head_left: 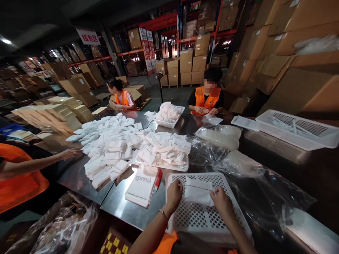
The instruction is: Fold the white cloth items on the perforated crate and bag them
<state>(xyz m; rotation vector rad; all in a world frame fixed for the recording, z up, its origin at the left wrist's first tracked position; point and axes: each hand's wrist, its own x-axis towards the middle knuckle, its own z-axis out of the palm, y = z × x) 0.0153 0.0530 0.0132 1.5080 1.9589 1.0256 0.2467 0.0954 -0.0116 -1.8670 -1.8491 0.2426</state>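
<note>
My left hand and my right hand both pinch a small white packet, one at each end. They hold it just above an upturned white perforated tray on the steel table. To the left of my left hand lies a stack of white paper bags with a red pen beside it. Beyond them a flat tray carries a heap of white packets.
A large spread of white packets covers the table's left middle. Clear plastic bags lie to my right. A person's arm reaches in from the left. Two people in orange vests sit at the far side. Cardboard boxes are stacked all around.
</note>
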